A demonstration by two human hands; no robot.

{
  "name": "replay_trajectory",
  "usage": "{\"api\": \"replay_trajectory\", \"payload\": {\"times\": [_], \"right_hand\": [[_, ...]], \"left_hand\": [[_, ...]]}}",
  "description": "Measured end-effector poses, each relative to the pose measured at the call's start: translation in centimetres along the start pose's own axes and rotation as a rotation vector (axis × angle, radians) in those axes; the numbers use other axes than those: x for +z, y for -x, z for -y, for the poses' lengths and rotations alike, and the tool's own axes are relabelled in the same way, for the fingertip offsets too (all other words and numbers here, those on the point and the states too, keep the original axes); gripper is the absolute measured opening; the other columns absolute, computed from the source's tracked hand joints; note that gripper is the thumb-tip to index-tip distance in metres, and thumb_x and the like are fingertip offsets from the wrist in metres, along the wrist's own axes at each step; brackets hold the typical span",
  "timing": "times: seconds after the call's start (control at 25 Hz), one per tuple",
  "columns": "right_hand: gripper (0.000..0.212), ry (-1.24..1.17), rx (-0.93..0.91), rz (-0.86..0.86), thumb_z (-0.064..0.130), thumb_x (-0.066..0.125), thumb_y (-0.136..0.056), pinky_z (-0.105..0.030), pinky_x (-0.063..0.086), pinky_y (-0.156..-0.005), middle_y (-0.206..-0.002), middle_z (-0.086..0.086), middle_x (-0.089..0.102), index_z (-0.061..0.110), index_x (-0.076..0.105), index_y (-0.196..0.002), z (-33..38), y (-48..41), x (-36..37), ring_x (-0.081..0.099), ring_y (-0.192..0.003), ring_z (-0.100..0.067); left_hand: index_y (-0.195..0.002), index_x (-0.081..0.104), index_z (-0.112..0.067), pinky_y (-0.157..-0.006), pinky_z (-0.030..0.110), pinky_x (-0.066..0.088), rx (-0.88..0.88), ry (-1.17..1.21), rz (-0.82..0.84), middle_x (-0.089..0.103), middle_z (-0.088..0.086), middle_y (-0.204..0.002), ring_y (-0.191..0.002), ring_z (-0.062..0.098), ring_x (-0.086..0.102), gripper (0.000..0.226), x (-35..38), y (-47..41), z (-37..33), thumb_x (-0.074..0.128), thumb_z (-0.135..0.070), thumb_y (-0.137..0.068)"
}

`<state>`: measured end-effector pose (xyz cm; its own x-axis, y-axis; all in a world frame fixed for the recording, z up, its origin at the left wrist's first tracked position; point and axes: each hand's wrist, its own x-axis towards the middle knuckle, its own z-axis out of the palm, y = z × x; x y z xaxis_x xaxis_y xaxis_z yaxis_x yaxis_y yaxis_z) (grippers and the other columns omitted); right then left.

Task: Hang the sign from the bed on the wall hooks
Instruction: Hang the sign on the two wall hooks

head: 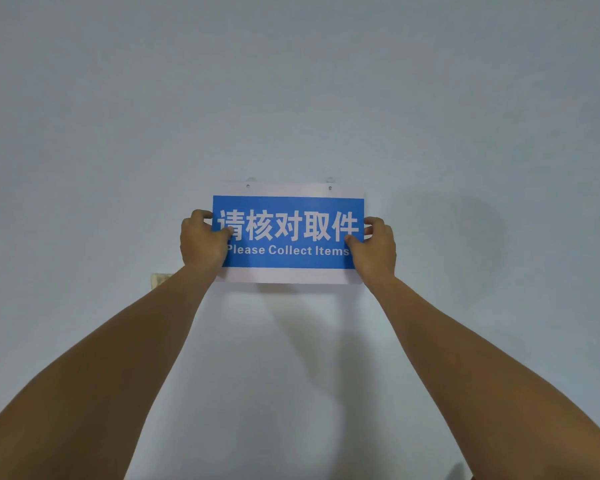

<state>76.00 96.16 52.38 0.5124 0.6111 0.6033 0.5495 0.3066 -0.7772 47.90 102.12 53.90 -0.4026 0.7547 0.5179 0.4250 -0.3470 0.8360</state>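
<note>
A rectangular sign (288, 233) with a blue panel, white Chinese characters and the words "Please Collect Items" is held flat against the pale wall. My left hand (201, 239) grips its left edge and my right hand (374, 247) grips its right edge, thumbs on the front. Two small holes sit in the sign's clear top strip, and a wall hook shows at each: the left hook (248, 184) and the right hook (330, 186). Whether the hooks pass through the holes I cannot tell. The bed is out of view.
A plain pale wall (291, 81) fills the view. A small beige wall plate (158, 279) peeks out beside my left forearm, below and left of the sign. Shadows of the sign and arms fall on the wall beneath.
</note>
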Motion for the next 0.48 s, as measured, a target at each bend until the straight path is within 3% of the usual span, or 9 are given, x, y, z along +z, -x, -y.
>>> {"api": "replay_trajectory", "payload": {"times": [0.48], "right_hand": [[0.045, -0.004, -0.012, -0.013, 0.023, 0.071, -0.089, -0.028, 0.045, -0.081, -0.123, -0.007, 0.056, 0.014, 0.052, -0.129, 0.0, -1.3, 2.0, 0.058, -0.1, -0.016]], "left_hand": [[-0.13, 0.055, -0.015, -0.091, 0.043, 0.055, -0.002, 0.019, 0.029, 0.06, 0.012, -0.127, -0.109, 0.03, 0.066, 0.046, 0.9, -2.7, 1.0, 0.073, -0.027, -0.09]]}}
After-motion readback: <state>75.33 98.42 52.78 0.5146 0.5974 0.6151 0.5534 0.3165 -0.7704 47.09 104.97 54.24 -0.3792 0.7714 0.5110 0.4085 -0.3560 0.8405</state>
